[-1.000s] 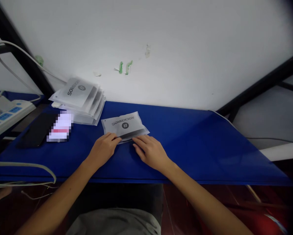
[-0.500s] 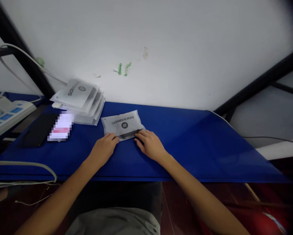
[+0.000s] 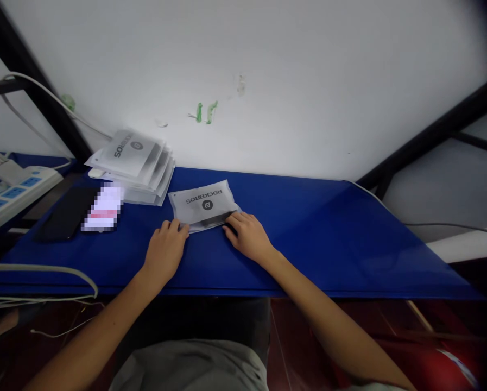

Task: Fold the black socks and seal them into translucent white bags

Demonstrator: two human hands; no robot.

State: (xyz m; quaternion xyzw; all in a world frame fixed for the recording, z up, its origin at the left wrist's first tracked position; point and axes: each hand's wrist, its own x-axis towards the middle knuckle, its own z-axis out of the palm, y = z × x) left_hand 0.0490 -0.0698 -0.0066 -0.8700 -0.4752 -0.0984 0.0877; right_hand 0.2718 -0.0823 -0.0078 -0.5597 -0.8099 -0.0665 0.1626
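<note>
A frosted plastic pouch (image 3: pixel 200 205) lies flat on the blue tabletop, printed with "ROCKBROS" and a round dark logo. A dark band shows through along its near edge. My left hand (image 3: pixel 166 247) rests at the pouch's near left corner, fingers bent loosely and laid down against the edge, gripping nothing visible. At the near right corner, my right hand (image 3: pixel 249 234) has its fingers over the pouch and the thumb close to its edge, closed on that corner. The undersides of both hands are hidden.
Several similar pouches form a stack (image 3: pixel 135 163) against the white wall. Left of me lie a black phone (image 3: pixel 66 214) and a lit, pixelated screen (image 3: pixel 103 209). A power strip (image 3: pixel 17 190) and cables sit at the far left. Black frame bars (image 3: pixel 434 133) slant at right.
My left hand has slid a little left along the pouch's near edge toward its corner. My right hand stays at the right corner. The view has shifted slightly.
</note>
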